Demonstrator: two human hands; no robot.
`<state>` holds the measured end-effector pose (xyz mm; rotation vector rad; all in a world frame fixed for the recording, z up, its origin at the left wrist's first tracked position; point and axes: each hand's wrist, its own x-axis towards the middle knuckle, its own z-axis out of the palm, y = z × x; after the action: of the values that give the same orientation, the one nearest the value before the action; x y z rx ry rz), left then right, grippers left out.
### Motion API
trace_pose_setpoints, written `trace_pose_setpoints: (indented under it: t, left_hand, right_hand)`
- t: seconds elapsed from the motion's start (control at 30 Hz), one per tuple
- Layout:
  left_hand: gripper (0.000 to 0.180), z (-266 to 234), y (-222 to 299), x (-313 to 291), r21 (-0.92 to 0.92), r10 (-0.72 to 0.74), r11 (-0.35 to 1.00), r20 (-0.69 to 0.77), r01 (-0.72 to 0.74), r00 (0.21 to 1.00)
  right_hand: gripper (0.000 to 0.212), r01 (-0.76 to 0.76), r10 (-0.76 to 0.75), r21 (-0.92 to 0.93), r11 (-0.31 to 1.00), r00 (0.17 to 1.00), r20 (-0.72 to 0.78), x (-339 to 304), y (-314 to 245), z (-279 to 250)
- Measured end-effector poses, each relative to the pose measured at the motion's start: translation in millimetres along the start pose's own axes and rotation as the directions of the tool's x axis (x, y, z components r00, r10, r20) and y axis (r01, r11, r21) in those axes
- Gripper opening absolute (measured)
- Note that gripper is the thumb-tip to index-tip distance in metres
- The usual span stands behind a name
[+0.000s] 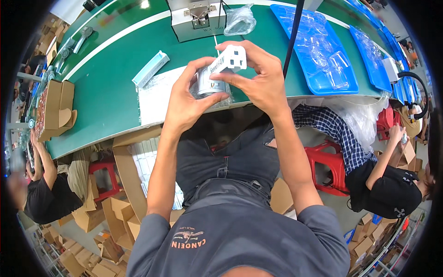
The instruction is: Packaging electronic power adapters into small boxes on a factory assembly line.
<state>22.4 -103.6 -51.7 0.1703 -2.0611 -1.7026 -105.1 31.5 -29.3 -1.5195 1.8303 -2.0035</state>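
Both of my hands hold a small white printed carton (222,63) above the near edge of the green table. Its end facing up has several dark cut-outs, and a grey rounded shape shows on its lower side; whether that is print or a part inside, I cannot tell. My left hand (183,99) curves around the left and lower side, thumb underneath. On the right, my right hand (264,76) grips the upper end between thumb and fingers. Beneath my hands lies a white sheet (157,104) in clear plastic. A slim white and light-blue carton (151,69) rests beyond it.
A metal-latched case (196,23) and a clear plastic bag (240,21) stand at the back. Blue trays (318,85) of clear plastic parts lie to the right. An open cardboard box (60,108) sits at left. Co-workers sit on both sides; an open carton (124,159) is below the table.
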Motion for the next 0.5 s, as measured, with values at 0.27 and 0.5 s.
trace_pose_setpoints:
  t: [0.27,0.5]
  left_hand:
    - [0.070,2.2,-1.0,1.3,-0.033,0.011,0.999,-0.003,-0.011,1.000]
    - [0.069,3.7,-6.8,1.2,-0.025,0.075,0.997,-0.033,-0.076,0.997]
  right_hand:
    - [0.043,0.120,-0.110,-0.121,0.985,0.990,0.091,9.8,-7.3,1.2]
    - [0.043,0.146,-0.132,-0.129,0.981,0.985,0.112,11.3,-8.3,0.0]
